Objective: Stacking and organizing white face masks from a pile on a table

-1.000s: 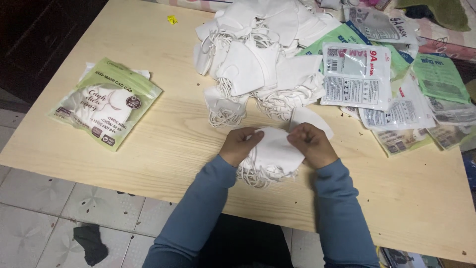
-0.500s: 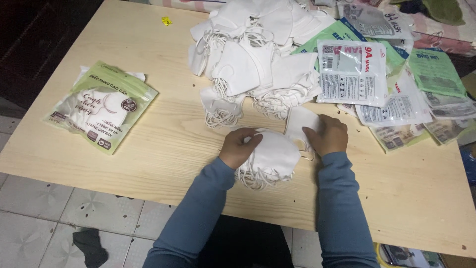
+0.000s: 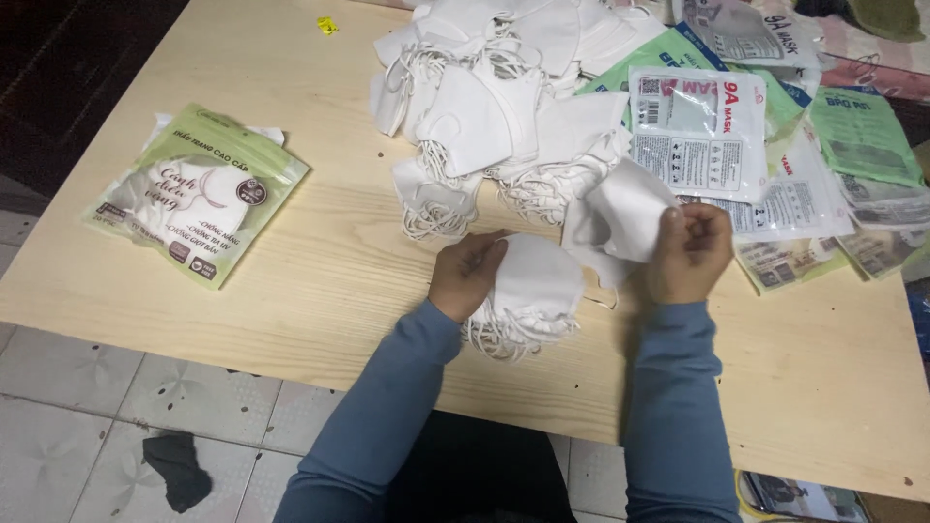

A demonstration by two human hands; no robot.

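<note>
Nearest the camera, two blue sleeves extend over the near edge of the pale wooden table [image 3: 291, 300]. The left hand [image 3: 467, 274] lies flat, fingers loosely curled, on a small stack of white face masks [image 3: 528, 295] at the table's front centre; white ear loops spill from the stack's near side. The right hand [image 3: 690, 254] is closed, thumb against fingers, pinching the lower corner of a single white mask [image 3: 620, 215], which is raised just right of the stack and partly unfolded.

To the far left, well apart from the hands, a rectangular sealed pouch [image 3: 199, 197] lies at an angle. It has light green borders and a clear window showing white masks inside.

Beyond the hands, a large loose heap of white masks [image 3: 494, 107] with tangled loops covers the table's centre rear. Right of the heap, flat packages overlap: a white rectangular packet with red and dark print [image 3: 699, 131] on top, and green packets [image 3: 860, 136] toward the right edge. A small yellow scrap [image 3: 327, 25] lies near the far edge.
</note>
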